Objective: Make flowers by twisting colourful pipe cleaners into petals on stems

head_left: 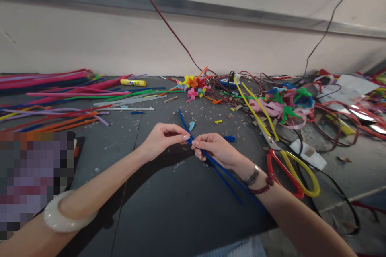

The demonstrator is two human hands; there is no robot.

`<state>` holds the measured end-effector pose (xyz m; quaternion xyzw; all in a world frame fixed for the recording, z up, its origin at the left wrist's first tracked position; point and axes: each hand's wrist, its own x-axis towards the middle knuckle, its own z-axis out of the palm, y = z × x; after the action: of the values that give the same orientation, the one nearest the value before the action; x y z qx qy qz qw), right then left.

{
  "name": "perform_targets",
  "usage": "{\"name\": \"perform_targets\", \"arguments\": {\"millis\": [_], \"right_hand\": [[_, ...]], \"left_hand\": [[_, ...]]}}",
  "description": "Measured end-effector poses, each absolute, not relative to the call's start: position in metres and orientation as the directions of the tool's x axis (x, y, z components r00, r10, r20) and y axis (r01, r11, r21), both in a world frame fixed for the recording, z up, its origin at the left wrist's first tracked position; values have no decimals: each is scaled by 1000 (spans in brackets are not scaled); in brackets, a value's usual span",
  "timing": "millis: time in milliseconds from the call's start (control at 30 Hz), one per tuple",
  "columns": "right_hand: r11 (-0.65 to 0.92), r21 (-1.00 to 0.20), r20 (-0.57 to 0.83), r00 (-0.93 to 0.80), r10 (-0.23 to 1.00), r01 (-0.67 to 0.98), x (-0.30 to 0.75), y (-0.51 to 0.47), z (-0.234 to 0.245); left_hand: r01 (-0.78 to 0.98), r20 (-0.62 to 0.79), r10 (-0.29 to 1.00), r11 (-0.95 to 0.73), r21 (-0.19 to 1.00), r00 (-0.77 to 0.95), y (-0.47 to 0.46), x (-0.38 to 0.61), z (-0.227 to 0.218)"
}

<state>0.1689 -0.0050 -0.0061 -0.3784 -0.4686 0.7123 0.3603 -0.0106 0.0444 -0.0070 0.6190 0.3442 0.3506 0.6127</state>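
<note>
A blue pipe cleaner (224, 168) is pinched tight by the left hand (161, 138) and the right hand (215, 150); scissors (269, 140) are seen at 3 o'clock.

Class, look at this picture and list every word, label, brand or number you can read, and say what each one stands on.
No text can be read: the yellow tube on the far side of the table carries dark lettering, too small and blurred to read, and the white paper at right shows nothing legible.
</note>
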Motion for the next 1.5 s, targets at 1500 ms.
{"name": "perform_targets", "arguments": {"millis": [1500], "right_hand": [[-41,-460,284,191,940,887,234,-55,45]], "left_hand": [[114,-252,720,236,965,647,23,4,-13]]}}
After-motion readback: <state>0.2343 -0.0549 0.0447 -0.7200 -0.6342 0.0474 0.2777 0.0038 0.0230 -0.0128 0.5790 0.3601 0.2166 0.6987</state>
